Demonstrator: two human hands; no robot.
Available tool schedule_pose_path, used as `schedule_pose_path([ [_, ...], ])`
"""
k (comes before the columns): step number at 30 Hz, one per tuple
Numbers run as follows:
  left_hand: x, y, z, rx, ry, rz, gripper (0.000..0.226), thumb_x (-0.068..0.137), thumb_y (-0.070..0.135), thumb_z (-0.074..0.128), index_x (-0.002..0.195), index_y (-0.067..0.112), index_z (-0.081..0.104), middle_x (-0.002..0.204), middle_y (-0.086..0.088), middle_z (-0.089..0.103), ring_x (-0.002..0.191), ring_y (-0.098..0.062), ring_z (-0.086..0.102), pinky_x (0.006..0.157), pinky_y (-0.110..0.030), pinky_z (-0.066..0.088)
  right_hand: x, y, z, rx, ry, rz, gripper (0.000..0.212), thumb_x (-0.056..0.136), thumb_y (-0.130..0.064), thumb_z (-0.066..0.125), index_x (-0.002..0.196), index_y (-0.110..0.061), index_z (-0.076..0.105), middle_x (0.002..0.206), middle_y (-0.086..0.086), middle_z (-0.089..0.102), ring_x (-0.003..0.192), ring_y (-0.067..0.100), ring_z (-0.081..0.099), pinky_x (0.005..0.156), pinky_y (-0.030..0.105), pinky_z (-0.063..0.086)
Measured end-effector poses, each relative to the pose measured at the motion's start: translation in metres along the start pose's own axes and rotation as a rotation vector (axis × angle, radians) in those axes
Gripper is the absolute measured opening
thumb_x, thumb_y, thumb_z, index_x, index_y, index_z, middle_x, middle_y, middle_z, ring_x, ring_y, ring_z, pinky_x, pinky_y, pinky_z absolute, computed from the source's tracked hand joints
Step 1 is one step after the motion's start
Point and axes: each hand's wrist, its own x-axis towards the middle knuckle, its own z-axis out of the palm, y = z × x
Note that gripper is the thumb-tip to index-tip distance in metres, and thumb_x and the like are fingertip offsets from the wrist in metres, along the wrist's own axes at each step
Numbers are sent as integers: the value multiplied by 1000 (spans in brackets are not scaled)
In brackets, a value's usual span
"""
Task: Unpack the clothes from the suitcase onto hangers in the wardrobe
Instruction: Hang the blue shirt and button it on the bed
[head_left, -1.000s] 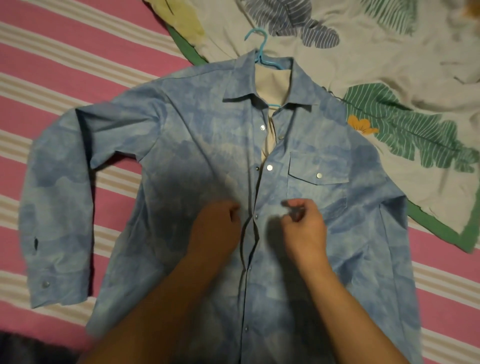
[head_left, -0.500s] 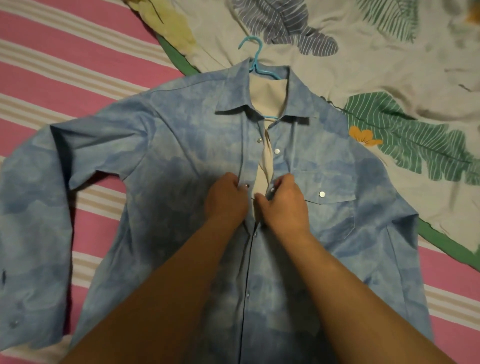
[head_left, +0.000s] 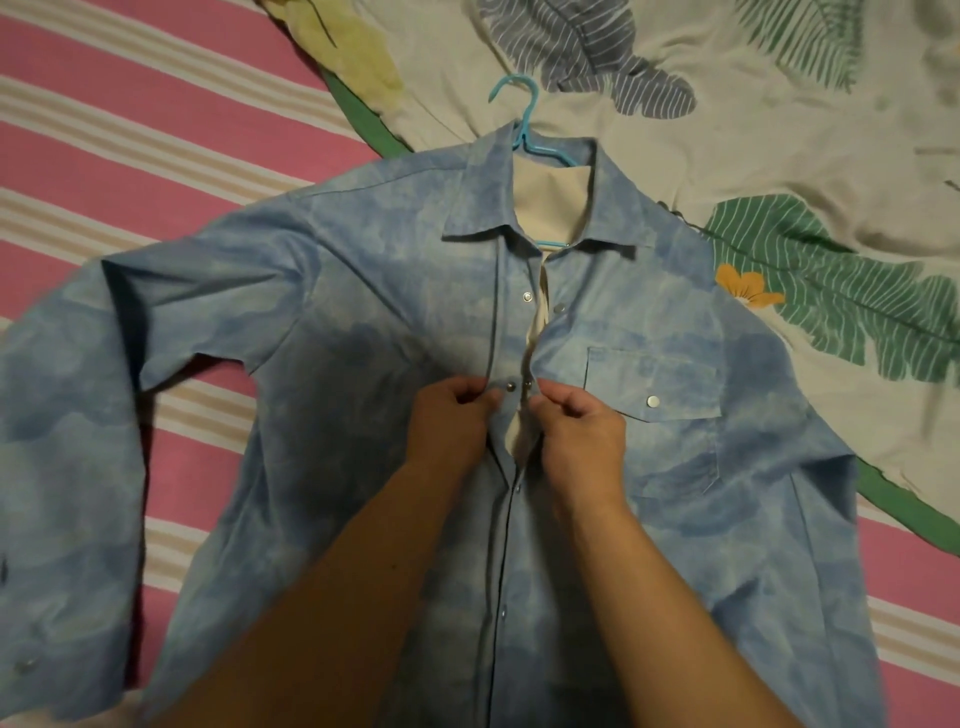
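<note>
Item: blue shirt (head_left: 363, 322), flat on our pink striped sheet (head_left: 130, 135), its collar over the leaf-print blanket (head_left: 779, 130), blue hanger (head_left: 524, 124) inside. Our left hand (head_left: 452, 421) and right hand (head_left: 582, 426) each pinch a placket edge mid-chest, unchanged from half a second ago; snaps above remain open.

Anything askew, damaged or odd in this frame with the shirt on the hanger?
Nothing damaged. The blue shirt lies flat on the bed with the blue hanger inside its collar. Its front gapes above the left hand and right hand, which pinch the two edges at a snap; upper snaps are undone.
</note>
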Motion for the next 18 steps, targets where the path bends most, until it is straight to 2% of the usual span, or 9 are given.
schedule_pose_path([
  [2,-1,2,-1,24,-12,8,13,92,18,72,80,21,77,81,-1,77,75,-8,70,72,-21,56,4,4,5,-46,8,-6,14,88,-4,72,94,-15,77,89,3,77,89,18,73,90,33,58],
  [3,-1,2,-2,35,-17,10,13,92,17,71,81,20,77,82,-3,77,77,-10,71,74,-24,57,6,5,6,-65,1,-10,14,88,-5,72,93,-17,77,90,2,77,90,17,73,92,33,57],
  [6,-3,3,-2,53,-30,4,12,93,16,70,87,13,80,88,-10,77,90,-24,74,86,-38,59,6,6,5,-78,-25,-24,17,89,-4,70,93,-20,75,91,-1,75,90,12,71,90,23,55],
  [8,-3,3,-1,46,-29,2,14,93,16,69,82,14,78,90,-15,77,91,-26,73,87,-40,58,6,8,3,-80,-42,-37,17,90,-2,69,94,-17,75,88,-3,75,86,10,71,85,16,54],
  [9,-3,4,-2,42,-27,7,16,94,15,69,79,16,76,92,-17,76,87,-23,73,85,-36,58,6,9,3,-89,-44,-42,17,89,-1,69,94,-16,76,88,-3,75,86,10,71,84,16,54],
  [12,-3,2,-3,50,-28,29,19,95,12,68,78,15,75,88,-15,76,78,-12,65,70,-18,54,7,14,6,-130,-6,-71,25,88,-3,71,85,-27,74,90,-3,75,91,12,71,94,27,55],
  [14,-2,1,-5,47,-42,31,17,94,11,67,80,11,76,84,-14,75,77,-12,63,67,-18,51,8,17,10,-148,21,-82,27,88,-4,71,83,-31,74,89,-5,76,91,12,71,97,32,55],
  [16,-1,0,-6,47,-54,44,21,94,10,67,75,16,75,80,-8,72,76,-11,62,67,-17,50,10,22,12,-154,29,-85,25,87,-6,73,81,-31,76,88,-5,77,91,13,72,96,37,56],
  [18,0,-1,-6,74,-59,42,18,94,9,67,77,7,76,78,-8,68,75,-12,60,65,-16,48,10,24,13,-154,26,-79,22,86,-9,74,83,-30,77,88,-5,77,91,13,72,95,38,56],
])
